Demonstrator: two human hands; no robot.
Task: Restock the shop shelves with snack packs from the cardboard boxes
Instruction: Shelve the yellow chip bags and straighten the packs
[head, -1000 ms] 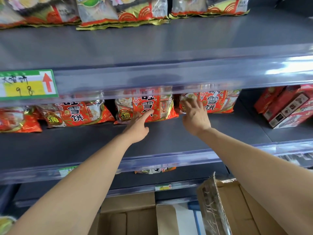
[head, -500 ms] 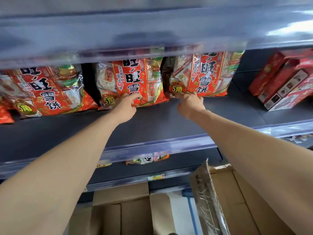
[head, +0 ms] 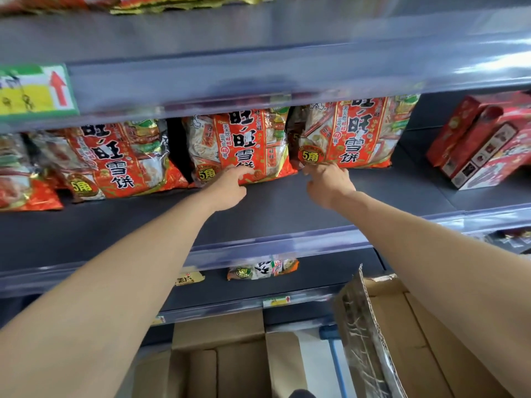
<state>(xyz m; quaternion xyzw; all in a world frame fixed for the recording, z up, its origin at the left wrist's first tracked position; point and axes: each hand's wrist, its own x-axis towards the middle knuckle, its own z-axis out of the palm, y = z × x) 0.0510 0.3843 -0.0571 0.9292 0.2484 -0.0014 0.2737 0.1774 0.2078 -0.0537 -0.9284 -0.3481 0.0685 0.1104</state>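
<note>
Left hand (head: pixel 230 187) grips the middle pack (head: pixel 244 140), right hand (head: pixel 330 185) the right pack (head: pixel 360 130); shelf (head: pixel 273 216) front bare, we judge restocking partway

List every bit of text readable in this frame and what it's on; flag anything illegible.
"旺旺雪饼": on the middle snack pack, the right snack pack and the left snack pack.
"5角": round badge on each of these.
Too blurred to read: handwriting on the price tag, print on the red boxes, the lower shelf label.
</note>
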